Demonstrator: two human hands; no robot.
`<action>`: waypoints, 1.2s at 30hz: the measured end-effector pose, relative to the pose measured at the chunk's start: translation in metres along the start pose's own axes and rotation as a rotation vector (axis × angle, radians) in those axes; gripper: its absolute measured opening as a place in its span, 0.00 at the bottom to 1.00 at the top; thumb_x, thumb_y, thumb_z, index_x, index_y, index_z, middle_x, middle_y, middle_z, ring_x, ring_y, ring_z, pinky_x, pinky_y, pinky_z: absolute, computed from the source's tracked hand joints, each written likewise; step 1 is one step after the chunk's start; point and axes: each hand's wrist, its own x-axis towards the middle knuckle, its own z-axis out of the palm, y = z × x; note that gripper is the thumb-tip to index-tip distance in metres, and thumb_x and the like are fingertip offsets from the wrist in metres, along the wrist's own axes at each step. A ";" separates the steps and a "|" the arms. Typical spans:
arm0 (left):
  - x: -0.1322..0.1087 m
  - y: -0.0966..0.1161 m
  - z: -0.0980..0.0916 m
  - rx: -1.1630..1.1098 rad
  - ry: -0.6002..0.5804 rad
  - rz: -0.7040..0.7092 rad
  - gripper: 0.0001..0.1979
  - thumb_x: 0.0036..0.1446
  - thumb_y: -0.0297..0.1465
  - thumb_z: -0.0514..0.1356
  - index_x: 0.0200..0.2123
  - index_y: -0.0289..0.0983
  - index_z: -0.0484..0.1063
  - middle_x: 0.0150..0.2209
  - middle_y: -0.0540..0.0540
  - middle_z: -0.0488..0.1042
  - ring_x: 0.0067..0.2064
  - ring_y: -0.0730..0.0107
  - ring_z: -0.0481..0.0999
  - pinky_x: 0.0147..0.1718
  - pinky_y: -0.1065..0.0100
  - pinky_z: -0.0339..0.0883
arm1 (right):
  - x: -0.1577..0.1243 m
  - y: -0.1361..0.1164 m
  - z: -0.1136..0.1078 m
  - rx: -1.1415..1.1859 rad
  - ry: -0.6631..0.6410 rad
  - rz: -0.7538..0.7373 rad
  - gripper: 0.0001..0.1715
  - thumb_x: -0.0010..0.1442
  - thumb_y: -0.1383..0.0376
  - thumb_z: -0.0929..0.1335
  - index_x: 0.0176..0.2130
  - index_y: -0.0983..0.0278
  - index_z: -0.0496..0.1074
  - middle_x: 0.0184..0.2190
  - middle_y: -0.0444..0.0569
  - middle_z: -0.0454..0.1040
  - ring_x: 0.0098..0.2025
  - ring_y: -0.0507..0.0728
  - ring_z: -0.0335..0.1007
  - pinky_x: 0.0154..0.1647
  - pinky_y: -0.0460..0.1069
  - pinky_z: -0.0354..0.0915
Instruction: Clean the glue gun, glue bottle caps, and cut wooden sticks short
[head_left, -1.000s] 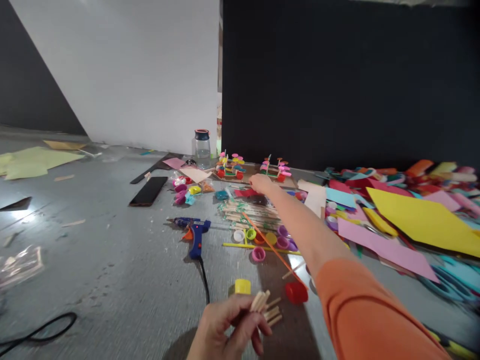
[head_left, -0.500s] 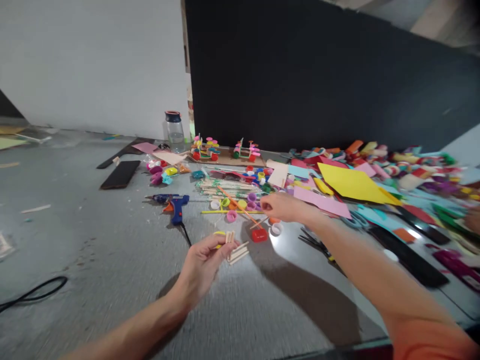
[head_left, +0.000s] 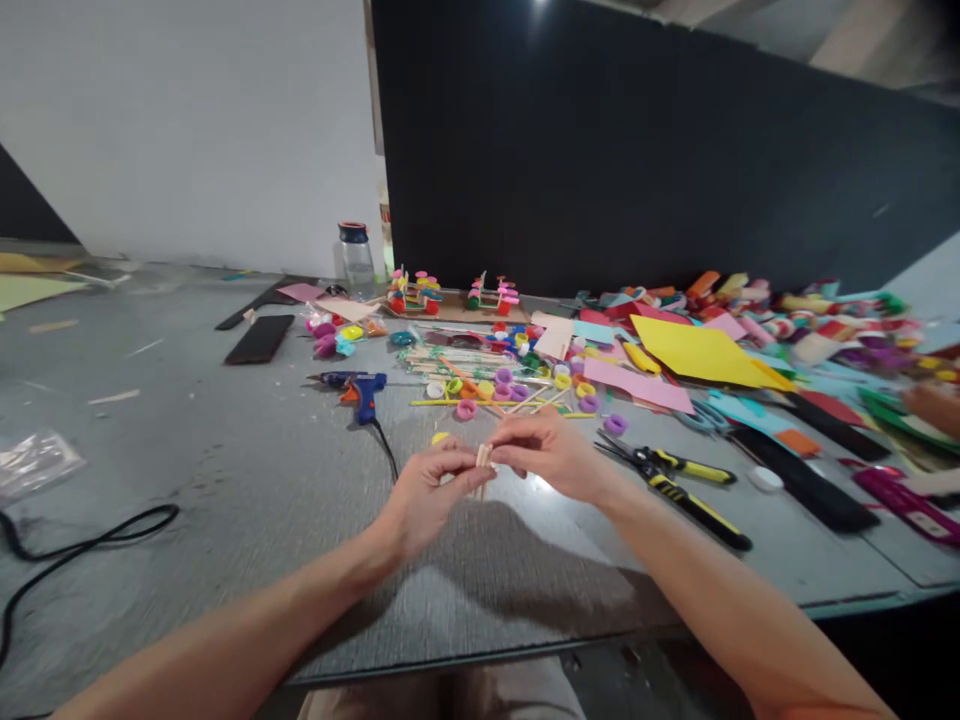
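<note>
My left hand [head_left: 429, 492] pinches a small bundle of short pale wooden sticks [head_left: 484, 458] upright between thumb and fingers, above the grey table. From the other side my right hand [head_left: 551, 455] meets it, with its thumb and fingertips closed at the same sticks. Its fingers partly hide the bundle. Just behind the left fingers a yellow cap [head_left: 439, 438] shows. Beyond both hands are several coloured bottle caps, among them a pink one [head_left: 466, 409] and a purple one [head_left: 615, 424], with thin sticks lying among them.
A blue glue gun [head_left: 365, 395] with a black cord lies left of the caps. Yellow-black pliers [head_left: 694, 505] are on the right. Yellow paper [head_left: 697, 350] and craft scraps spread behind them. A water bottle [head_left: 356, 260] and two small wheeled models [head_left: 493, 294] stand at the back.
My right hand has come back from the caps and the orange stick to the sticks in my left hand. The bundle is now upright between both hands. The view has shifted slightly.
</note>
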 end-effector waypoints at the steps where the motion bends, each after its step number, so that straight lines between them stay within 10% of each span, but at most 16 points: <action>1: -0.001 -0.001 0.000 0.017 -0.014 0.011 0.12 0.62 0.33 0.62 0.26 0.38 0.79 0.30 0.49 0.71 0.38 0.66 0.71 0.40 0.66 0.62 | -0.001 -0.004 0.005 0.030 0.012 -0.009 0.15 0.69 0.58 0.65 0.40 0.65 0.77 0.29 0.45 0.76 0.24 0.49 0.68 0.23 0.45 0.64; 14: -0.013 -0.014 0.009 0.216 -0.319 0.103 0.10 0.61 0.24 0.61 0.29 0.39 0.80 0.34 0.47 0.75 0.40 0.64 0.74 0.41 0.66 0.64 | -0.044 -0.008 0.025 -0.096 -0.002 -0.088 0.05 0.64 0.70 0.69 0.35 0.62 0.74 0.32 0.46 0.75 0.32 0.54 0.68 0.35 0.49 0.62; 29: -0.013 -0.001 0.012 -0.013 -0.214 -0.138 0.12 0.62 0.34 0.60 0.32 0.37 0.83 0.30 0.48 0.81 0.35 0.64 0.77 0.38 0.67 0.66 | -0.030 -0.014 0.029 -0.004 0.140 0.041 0.10 0.66 0.62 0.67 0.32 0.63 0.71 0.26 0.43 0.75 0.27 0.51 0.71 0.29 0.46 0.67; 36: -0.005 0.003 0.007 -0.180 -0.163 -0.264 0.11 0.58 0.37 0.64 0.32 0.36 0.84 0.30 0.42 0.84 0.35 0.61 0.80 0.41 0.62 0.70 | -0.075 0.032 -0.038 -0.320 0.274 0.268 0.22 0.66 0.51 0.64 0.52 0.62 0.71 0.44 0.57 0.79 0.43 0.63 0.78 0.44 0.59 0.73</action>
